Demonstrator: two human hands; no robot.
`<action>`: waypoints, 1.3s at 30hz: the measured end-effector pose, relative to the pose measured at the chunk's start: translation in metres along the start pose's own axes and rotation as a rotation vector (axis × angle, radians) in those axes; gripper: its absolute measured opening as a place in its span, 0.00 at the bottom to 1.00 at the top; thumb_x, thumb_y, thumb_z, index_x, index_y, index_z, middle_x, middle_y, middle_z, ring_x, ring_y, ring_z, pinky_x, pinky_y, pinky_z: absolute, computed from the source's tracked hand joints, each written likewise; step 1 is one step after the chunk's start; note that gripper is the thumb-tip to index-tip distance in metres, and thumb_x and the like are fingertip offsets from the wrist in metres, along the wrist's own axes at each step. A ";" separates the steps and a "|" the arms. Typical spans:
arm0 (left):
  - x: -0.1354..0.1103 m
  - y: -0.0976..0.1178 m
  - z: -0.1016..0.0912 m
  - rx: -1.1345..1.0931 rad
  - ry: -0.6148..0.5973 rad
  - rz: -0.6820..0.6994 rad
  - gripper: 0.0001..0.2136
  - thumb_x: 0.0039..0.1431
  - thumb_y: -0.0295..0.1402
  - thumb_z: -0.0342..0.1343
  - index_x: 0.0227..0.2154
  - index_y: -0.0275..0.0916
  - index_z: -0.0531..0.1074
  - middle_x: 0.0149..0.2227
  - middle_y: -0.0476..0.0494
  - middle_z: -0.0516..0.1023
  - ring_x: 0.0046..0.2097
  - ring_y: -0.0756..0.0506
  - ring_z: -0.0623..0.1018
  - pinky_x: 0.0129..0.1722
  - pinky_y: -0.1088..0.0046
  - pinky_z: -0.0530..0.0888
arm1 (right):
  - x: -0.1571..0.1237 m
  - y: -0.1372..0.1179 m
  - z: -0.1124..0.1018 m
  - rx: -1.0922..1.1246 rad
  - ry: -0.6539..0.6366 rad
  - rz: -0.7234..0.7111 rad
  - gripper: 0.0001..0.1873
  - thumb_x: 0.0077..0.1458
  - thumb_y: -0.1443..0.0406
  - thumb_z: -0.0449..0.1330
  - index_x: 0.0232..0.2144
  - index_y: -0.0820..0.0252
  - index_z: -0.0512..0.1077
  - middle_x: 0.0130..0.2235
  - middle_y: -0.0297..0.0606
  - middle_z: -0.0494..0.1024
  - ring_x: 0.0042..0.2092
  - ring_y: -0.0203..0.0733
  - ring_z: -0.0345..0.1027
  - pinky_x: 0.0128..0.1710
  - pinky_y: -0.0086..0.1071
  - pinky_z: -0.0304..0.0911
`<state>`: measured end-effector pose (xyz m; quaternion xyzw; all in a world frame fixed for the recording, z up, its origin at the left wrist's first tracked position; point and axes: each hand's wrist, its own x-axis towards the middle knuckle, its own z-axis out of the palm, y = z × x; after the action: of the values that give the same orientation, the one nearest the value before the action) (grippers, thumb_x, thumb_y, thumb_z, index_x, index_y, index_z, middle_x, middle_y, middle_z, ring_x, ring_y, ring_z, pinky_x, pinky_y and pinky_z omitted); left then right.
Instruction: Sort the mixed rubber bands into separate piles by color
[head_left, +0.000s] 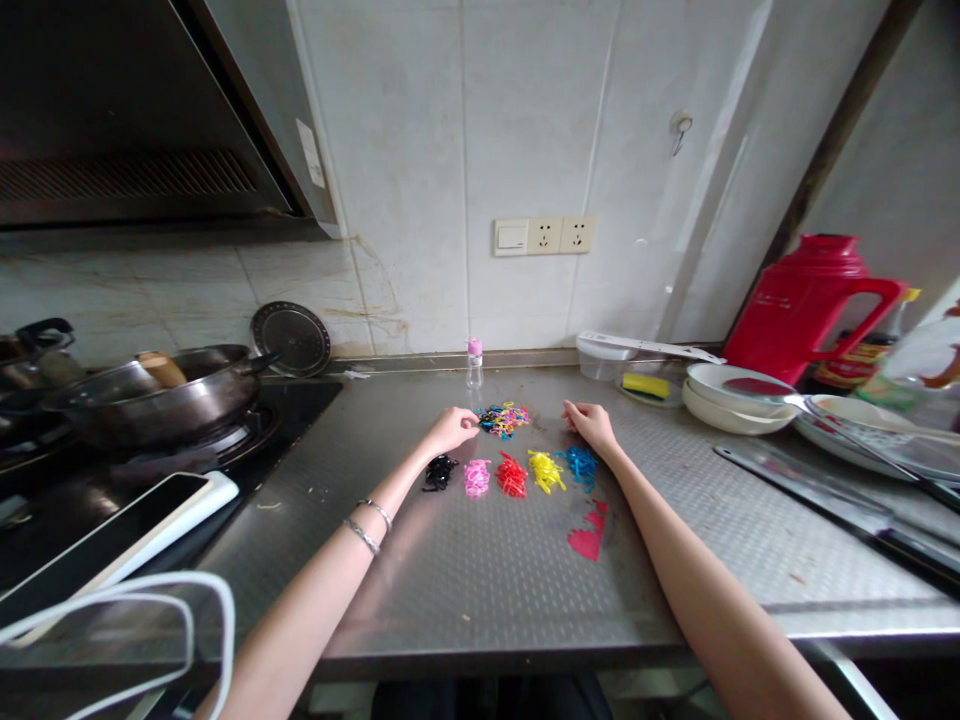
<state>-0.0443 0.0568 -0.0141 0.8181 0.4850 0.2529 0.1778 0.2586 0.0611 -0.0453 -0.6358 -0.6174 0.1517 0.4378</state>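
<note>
Stove side: a wok [150, 395] on the burner and a phone [112, 545], at 9 o'clock from the work
Left hand [450, 430]: at 9 o'clock of the mixed heap [504, 419], fingertips drawn narrow and pinching at its edge
Sorted row: black heap [439, 471], pink heap [476, 477], red heap [512, 475], yellow heap [546, 470], blue heap [581, 463], each one colour, at 6 o'clock of the mixed heap on the steel counter [480, 600]
Mixed heap: small bands of many colours, between the hands; a small bottle [474, 364] stands at 12 o'clock of it
Progress: by the look of it well along, five colours set apart, one small mixed heap left
Right hand [592, 425]: at 3 o'clock of the mixed heap, fingers bent, tips on the counter; what it holds, I cannot tell
Far right: bowls [731, 395] and a red jug [806, 300], at 2 o'clock
</note>
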 end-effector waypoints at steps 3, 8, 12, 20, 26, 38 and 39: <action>0.004 0.017 0.007 0.043 -0.042 0.071 0.14 0.49 0.34 0.52 0.37 0.35 0.75 0.31 0.42 0.76 0.31 0.48 0.73 0.34 0.74 0.66 | 0.001 0.002 0.000 0.016 0.011 0.023 0.30 0.48 0.46 0.45 0.21 0.65 0.73 0.18 0.38 0.72 0.20 0.35 0.62 0.25 0.27 0.56; 0.007 0.039 0.017 0.217 -0.031 0.085 0.13 0.51 0.35 0.52 0.38 0.41 0.75 0.37 0.40 0.74 0.37 0.45 0.73 0.36 0.73 0.66 | 0.001 0.003 0.001 0.005 0.015 0.038 0.31 0.48 0.46 0.45 0.21 0.65 0.73 0.17 0.38 0.71 0.20 0.35 0.62 0.24 0.27 0.56; 0.009 0.043 0.021 0.297 -0.023 0.023 0.11 0.51 0.35 0.52 0.35 0.42 0.76 0.40 0.40 0.73 0.40 0.44 0.73 0.38 0.72 0.67 | 0.000 0.001 0.001 -0.011 0.009 0.043 0.30 0.48 0.46 0.45 0.20 0.64 0.73 0.17 0.38 0.72 0.20 0.36 0.62 0.24 0.27 0.56; 0.011 0.036 0.025 0.285 0.014 0.004 0.11 0.52 0.35 0.49 0.31 0.39 0.76 0.36 0.39 0.75 0.36 0.44 0.73 0.35 0.72 0.66 | -0.001 -0.002 -0.001 0.000 0.006 0.047 0.29 0.48 0.47 0.46 0.20 0.64 0.73 0.17 0.37 0.72 0.20 0.35 0.62 0.24 0.27 0.56; 0.015 0.026 0.023 0.160 0.066 0.021 0.13 0.53 0.34 0.47 0.29 0.36 0.77 0.30 0.40 0.76 0.34 0.45 0.73 0.34 0.73 0.65 | -0.001 -0.002 -0.001 -0.011 0.002 0.047 0.27 0.49 0.49 0.46 0.20 0.64 0.73 0.18 0.37 0.72 0.20 0.36 0.63 0.24 0.27 0.56; 0.025 0.000 0.018 -0.201 0.185 0.001 0.09 0.48 0.31 0.53 0.26 0.32 0.76 0.29 0.41 0.78 0.32 0.48 0.75 0.34 0.74 0.68 | 0.001 0.002 0.001 -0.013 0.021 0.032 0.27 0.49 0.49 0.47 0.20 0.64 0.73 0.17 0.36 0.71 0.20 0.35 0.62 0.24 0.26 0.55; 0.026 -0.002 0.017 -0.226 0.201 -0.009 0.08 0.47 0.31 0.53 0.26 0.32 0.76 0.29 0.41 0.78 0.32 0.48 0.75 0.34 0.74 0.68 | 0.001 0.003 0.001 -0.010 0.019 0.033 0.27 0.49 0.49 0.47 0.20 0.64 0.73 0.17 0.36 0.71 0.20 0.35 0.62 0.23 0.26 0.55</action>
<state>-0.0255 0.0796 -0.0226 0.7613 0.4723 0.3856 0.2206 0.2596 0.0633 -0.0478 -0.6495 -0.6033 0.1497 0.4379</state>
